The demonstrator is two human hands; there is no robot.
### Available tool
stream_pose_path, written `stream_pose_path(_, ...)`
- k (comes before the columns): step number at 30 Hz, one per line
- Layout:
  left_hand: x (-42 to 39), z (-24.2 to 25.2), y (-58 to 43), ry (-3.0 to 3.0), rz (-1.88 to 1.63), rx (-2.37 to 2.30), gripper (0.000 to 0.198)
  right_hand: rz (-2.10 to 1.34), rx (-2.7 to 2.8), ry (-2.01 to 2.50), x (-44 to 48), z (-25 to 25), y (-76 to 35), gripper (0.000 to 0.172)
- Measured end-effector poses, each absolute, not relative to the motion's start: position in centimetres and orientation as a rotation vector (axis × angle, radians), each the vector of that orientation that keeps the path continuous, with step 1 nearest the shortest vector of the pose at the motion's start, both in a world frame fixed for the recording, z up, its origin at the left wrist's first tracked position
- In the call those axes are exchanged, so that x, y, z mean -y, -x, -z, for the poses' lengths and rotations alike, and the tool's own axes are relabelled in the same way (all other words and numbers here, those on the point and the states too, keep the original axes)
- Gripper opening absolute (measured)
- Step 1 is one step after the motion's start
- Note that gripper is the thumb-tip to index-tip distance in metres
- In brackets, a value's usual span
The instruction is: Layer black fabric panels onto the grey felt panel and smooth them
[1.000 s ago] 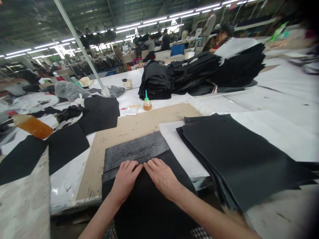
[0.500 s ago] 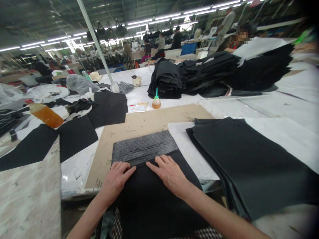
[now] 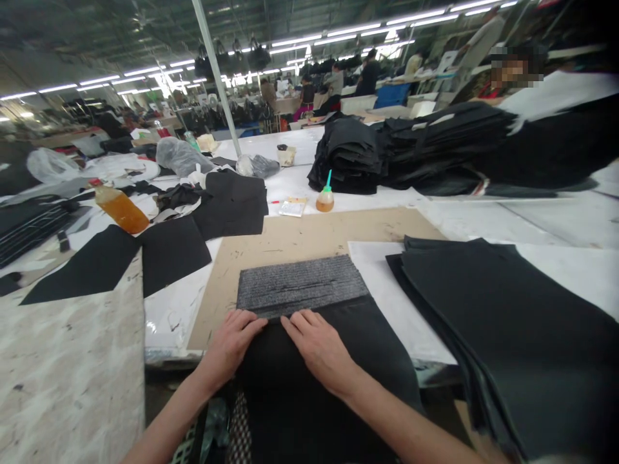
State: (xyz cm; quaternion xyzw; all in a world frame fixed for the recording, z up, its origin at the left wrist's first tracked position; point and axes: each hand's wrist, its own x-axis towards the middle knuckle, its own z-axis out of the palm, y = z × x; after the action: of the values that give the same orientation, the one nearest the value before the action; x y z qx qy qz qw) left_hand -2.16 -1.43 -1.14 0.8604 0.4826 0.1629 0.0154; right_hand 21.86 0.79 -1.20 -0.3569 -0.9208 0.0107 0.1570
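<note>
A black fabric sheet (image 3: 367,348) hangs over the table's near edge toward me. Its far end lies over a grey ribbed panel (image 3: 300,283) on a brown cardboard sheet (image 3: 290,238). My left hand (image 3: 229,345) lies flat with fingers stretched on the black sheet's left part, at its fold line. My right hand (image 3: 319,348) presses flat beside it, fingers pointing left along the same edge. Neither hand holds anything.
A stack of black sheets (image 3: 507,322) lies to the right on white paper. A small glue bottle (image 3: 325,200) and a big amber bottle (image 3: 120,209) stand further back. Black cut pieces (image 3: 169,248) lie to the left; folded black piles (image 3: 435,154) sit behind. Other people work far off.
My view has swung left, so everything sits further right in the picture. Both hands stay flat on the fold; the right hand has slid left, closer to the left hand.
</note>
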Motion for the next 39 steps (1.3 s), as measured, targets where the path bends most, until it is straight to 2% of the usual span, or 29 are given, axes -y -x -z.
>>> stream_pose_path(3, 2.1, 1.2, 4.0, -2.619, -0.534, -1.508, 0.029, -0.043, 2.636, 1.018, -0.8, 1.0, -22.0, 0.047)
stream_pose_path(8, 2.8, 0.8, 4.8, -2.714, -0.427, -1.508, 0.031, -0.003, 2.653, 1.023, -0.9, 0.7, -21.7, 0.046)
stream_pose_path(12, 3.0, 0.1, 4.3, -2.871, -0.296, -1.493, 0.035, 0.026, 2.667, 0.998, -1.1, 0.3, -21.4, 0.041)
stream_pose_path(16, 3.1, 0.0, 4.1, -2.953, -0.282, -1.507, 0.033, 0.056, 2.642, 0.973, -0.7, 0.2, -19.8, 0.029)
stream_pose_path(18, 3.2, 0.3, 4.2, -2.898, -0.288, -1.523, 0.035, 0.052, 2.63, 0.938, -0.3, 0.6, -18.6, 0.028)
stream_pose_path(24, 3.8, 1.3, 5.7, -2.378, -0.653, -1.585, 0.029, -0.054, 2.623, 0.913, 0.4, 1.4, -17.2, 0.038)
stream_pose_path(28, 4.0, 1.6, 6.3, -2.353, -0.722, -1.552, 0.027, -0.072, 2.638, 0.913, 0.2, 1.0, -17.4, 0.045)
stream_pose_path(39, 5.0, 1.1, 6.9, -2.682, -0.31, -1.554, 0.039, 0.002, 2.645, 0.919, 0.6, 0.7, -16.8, 0.044)
